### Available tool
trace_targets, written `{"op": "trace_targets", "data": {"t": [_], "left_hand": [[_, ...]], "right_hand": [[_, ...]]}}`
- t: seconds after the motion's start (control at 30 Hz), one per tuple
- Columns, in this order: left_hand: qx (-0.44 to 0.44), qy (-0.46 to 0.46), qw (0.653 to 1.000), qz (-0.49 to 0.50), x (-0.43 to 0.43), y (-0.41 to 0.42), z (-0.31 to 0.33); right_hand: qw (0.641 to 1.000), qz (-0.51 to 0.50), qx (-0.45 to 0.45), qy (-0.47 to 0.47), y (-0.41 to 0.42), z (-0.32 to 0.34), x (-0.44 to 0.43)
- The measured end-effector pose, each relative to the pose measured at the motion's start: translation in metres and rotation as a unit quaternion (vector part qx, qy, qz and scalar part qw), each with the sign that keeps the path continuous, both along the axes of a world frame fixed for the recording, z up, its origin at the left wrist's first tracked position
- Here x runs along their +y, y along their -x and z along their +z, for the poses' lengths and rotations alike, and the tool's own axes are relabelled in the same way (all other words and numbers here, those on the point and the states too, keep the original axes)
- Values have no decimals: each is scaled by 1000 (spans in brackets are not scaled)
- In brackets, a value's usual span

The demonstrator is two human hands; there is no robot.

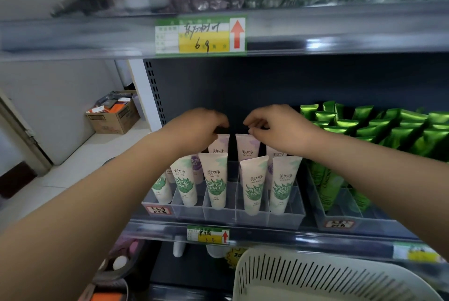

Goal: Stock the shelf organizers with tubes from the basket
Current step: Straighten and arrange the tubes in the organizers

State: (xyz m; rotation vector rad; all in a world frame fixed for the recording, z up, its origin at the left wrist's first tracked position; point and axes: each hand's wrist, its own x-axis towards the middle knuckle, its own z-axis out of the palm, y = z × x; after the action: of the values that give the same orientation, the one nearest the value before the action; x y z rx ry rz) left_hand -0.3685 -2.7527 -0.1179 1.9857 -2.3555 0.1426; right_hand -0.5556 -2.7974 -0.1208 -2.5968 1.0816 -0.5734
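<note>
A clear divided organizer (286, 214) stands on the middle shelf and holds several pale tubes with green aloe prints, caps down. Behind them stand pinkish tubes. My left hand (199, 125) pinches the top edge of one rear pink tube (220, 146). My right hand (279, 125) pinches the top edge of the neighbouring rear pink tube (247, 148). Both hands reach deep over the front row. The white slotted basket (315, 276) sits low at the bottom right; its inside is out of sight.
A second clear organizer (340, 218) to the right holds several green tubes (388, 130). The upper shelf edge (315, 33) with a price tag hangs close above. A cardboard box (114, 116) stands on the floor at the left.
</note>
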Motion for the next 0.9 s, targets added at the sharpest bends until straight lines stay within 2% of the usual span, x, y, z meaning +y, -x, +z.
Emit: {"op": "trace_targets", "data": {"t": [0.1, 0.2, 0.3, 0.4, 0.9], "left_hand": [[15, 5, 1000, -21, 17, 5, 2], [17, -47, 998, -24, 27, 6, -2], [-18, -106, 994, -6, 30, 3, -10], [-49, -112, 992, 7, 31, 3, -18], [-49, -82, 995, 14, 27, 2, -25]], "right_hand": [[999, 27, 27, -26, 3, 3, 14], [994, 44, 84, -60, 5, 0, 24], [987, 42, 138, -74, 5, -9, 27], [984, 27, 169, -56, 5, -18, 28], [993, -28, 102, -54, -9, -32, 30]]}}
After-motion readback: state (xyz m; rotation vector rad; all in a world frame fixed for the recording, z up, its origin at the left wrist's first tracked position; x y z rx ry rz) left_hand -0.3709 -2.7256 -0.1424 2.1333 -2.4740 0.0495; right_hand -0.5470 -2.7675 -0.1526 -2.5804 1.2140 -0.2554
